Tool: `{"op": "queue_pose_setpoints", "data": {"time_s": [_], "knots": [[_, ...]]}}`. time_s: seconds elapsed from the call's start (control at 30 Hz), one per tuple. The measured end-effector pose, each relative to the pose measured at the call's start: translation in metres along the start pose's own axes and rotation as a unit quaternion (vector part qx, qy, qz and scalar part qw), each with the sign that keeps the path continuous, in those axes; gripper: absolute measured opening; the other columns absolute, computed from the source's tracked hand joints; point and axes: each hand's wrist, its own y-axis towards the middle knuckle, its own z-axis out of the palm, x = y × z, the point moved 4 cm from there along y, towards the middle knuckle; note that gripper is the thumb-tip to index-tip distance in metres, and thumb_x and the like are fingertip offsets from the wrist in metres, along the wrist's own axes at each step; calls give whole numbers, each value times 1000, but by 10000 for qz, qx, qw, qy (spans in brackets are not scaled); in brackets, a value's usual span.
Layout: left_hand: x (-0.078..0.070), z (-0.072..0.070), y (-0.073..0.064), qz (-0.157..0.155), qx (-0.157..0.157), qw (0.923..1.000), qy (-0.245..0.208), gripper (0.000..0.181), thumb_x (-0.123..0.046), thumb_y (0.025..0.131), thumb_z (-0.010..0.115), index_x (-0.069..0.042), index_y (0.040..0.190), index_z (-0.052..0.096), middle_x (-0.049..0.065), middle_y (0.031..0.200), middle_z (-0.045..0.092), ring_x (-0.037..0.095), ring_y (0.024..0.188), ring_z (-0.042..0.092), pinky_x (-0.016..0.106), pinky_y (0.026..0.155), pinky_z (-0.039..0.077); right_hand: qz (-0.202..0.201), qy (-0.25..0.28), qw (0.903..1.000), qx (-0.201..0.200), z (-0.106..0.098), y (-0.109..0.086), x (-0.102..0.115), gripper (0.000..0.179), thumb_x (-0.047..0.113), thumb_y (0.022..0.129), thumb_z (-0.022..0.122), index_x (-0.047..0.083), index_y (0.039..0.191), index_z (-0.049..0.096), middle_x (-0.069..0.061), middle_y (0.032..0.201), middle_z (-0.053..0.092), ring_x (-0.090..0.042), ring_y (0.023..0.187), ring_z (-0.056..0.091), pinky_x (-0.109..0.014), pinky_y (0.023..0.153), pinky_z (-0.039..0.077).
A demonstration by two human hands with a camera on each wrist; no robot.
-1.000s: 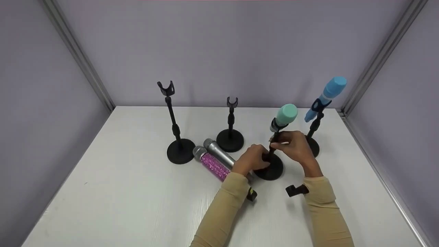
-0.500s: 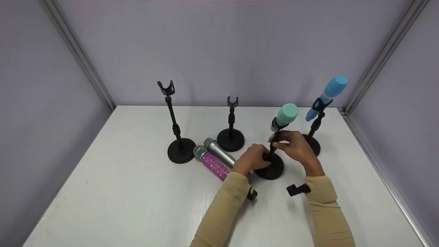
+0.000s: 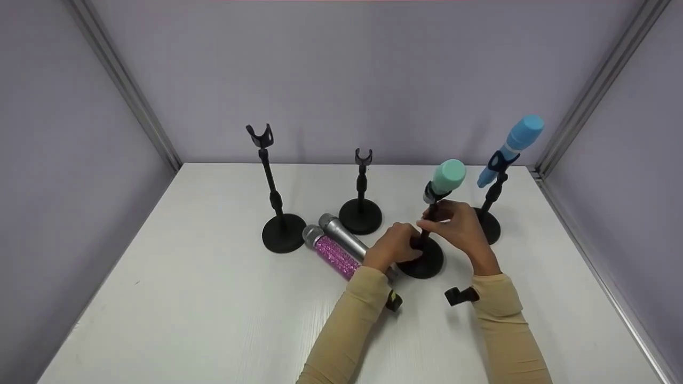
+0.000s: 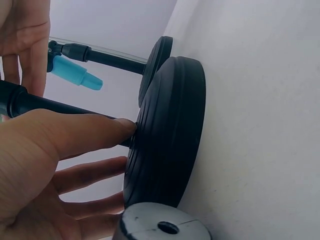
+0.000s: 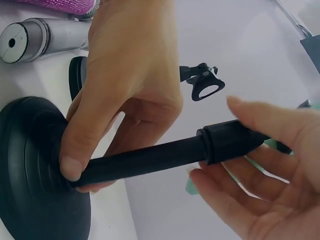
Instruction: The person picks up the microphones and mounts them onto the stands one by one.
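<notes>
A black microphone stand stands upright on its round base, with a mint-green microphone tilted in its clip. My left hand pinches the foot of its pole, thumb down against the base, as the right wrist view shows. My right hand is higher, its thumb and fingers around the pole's collar. Left of the left hand, a pink glitter microphone and a silver microphone lie side by side, their lower ends partly hidden by the left arm.
Behind at right, another stand bears a blue microphone. Two stands with bare clips, a tall one and a short one, are to the left. Walls surround the back and sides of the white table.
My right thumb and fingers have shifted slightly on the pole, the thumb now crossing in front of it. My left hand keeps its grip at the foot. Both microphones stay in their clips.
</notes>
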Motion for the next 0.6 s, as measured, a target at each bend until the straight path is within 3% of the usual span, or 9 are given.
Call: {"op": "queue_pose_setpoints", "data": {"time_s": [0.2,0.6], "knots": [[0,0,0,2,-2,10000,43,12,-16,88,81,-9,97,79,-2,87,73,7,77,54,22,74,48,-104,-53,9999,-54,-1,0,0,18,9,83,86,0,96,78,-17,91,78,-1,78,71,-16,73,54],[1,0,1,23,-55,9999,138,10,-17,87,81,-9,93,78,-4,82,68,8,75,53,22,69,46,84,467,9974,550,2,2,-3,17,3,89,78,-5,104,76,-25,102,77,-1,85,71,-18,75,57]]}}
